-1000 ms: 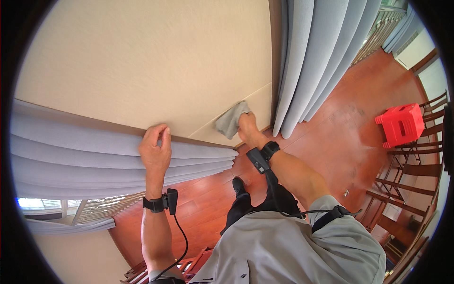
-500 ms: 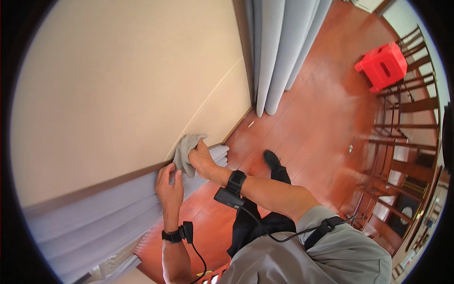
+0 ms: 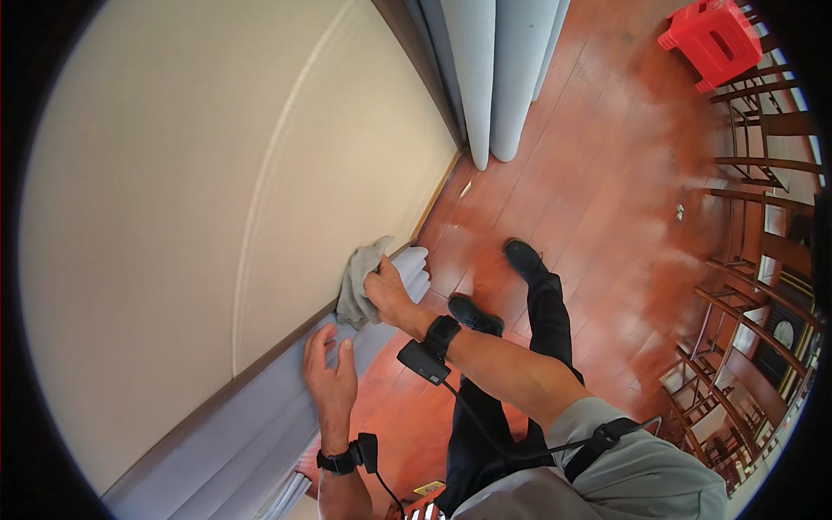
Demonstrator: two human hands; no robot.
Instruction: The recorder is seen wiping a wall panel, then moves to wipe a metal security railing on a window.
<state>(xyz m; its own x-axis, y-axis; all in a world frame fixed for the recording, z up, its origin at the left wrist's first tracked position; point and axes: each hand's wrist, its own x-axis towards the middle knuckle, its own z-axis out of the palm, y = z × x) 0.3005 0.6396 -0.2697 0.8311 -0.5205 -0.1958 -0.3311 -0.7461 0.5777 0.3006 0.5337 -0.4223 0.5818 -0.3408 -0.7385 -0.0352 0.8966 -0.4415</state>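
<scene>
A grey cloth [image 3: 354, 290] is bunched in my right hand [image 3: 387, 290], whose fingers are closed on it. The cloth lies against the lower part of a cream-coloured panel [image 3: 173, 217], by the dark trim [image 3: 260, 362] along its edge. Just below the cloth and apart from it, my left hand [image 3: 331, 377] is open, thumb and fingers spread. Its fingertips are close to the trim, in front of a pale grey curtain [image 3: 234, 442]; whether they touch is unclear. A light curved line runs across the panel.
Long grey curtains [image 3: 511, 78] hang beyond the panel's far corner. My black shoes [image 3: 523, 256] stand on the reddish wood floor [image 3: 598, 199]. A red plastic stool [image 3: 715, 42] is at the far right, with dark wooden chairs [image 3: 763, 260] lined along the right side.
My left hand has come away from the cloth. My right hand still holds the cloth at the panel. The view has shifted, and a second shoe now shows.
</scene>
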